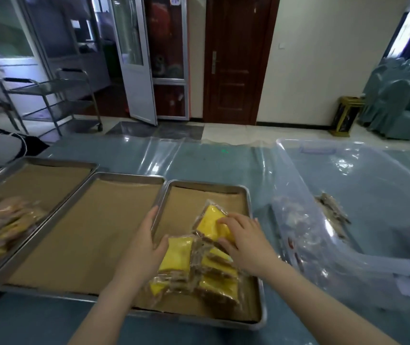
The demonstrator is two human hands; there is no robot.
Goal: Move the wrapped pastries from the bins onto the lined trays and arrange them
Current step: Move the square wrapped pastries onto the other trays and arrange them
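Nearest, a heap of wrapped pastries (213, 277) lay on the brown liner of the right tray (263, 302). The left hand (146, 241) rested with fingers straight along that tray's left rim, its thumb touching the heap. The right hand (245, 241) gripped the far pastry (208, 220) with curled fingers. Just left sat the lined middle tray (129, 176); the left tray (49, 161) held more, blurred. Right, a clear bin (398, 266) held a few wrapped items.

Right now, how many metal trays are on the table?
3: left tray, partly cut off; middle tray next to it; right tray beside the clear bin. More may lie out of view.
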